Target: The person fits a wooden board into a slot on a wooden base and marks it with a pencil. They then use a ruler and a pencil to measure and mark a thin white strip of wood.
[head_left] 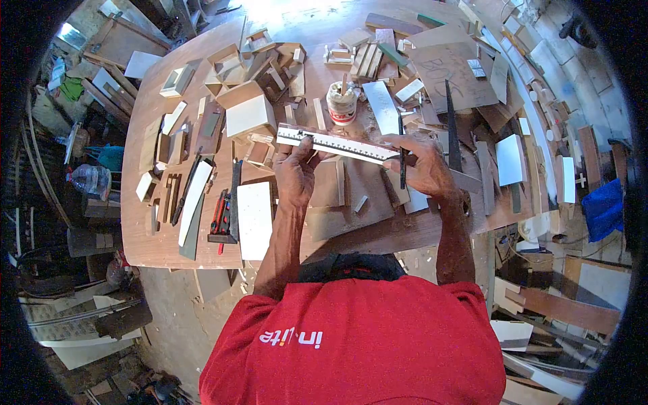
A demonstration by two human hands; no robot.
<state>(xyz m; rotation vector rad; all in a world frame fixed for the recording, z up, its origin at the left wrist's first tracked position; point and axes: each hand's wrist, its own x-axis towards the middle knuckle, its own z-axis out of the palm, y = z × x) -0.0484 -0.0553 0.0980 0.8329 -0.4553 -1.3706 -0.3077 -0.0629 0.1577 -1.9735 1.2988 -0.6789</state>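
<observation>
Held across both hands, above the workbench, is a white ruler (pixel 337 143) with dark markings, lying along a brown-edged strip. My left hand (pixel 295 174) grips its left part, thumb on top and fingers underneath. At the other end, my right hand (pixel 426 167) is closed around the ruler's tip and also holds a slim black pen (pixel 402 158), which stands nearly upright in this view. Just beyond the ruler sits a white tub (pixel 342 111) with red print and a stick in it. A wooden board (pixel 351 214) lies beneath the hands.
The workbench (pixel 152 239) carries small wooden boxes (pixel 248 108), white panels (pixel 255 219) and many offcuts. Left of my left forearm are a black square (pixel 233 202) and a red cutter (pixel 220 214). A dark pointed blade (pixel 451 128) lies at right.
</observation>
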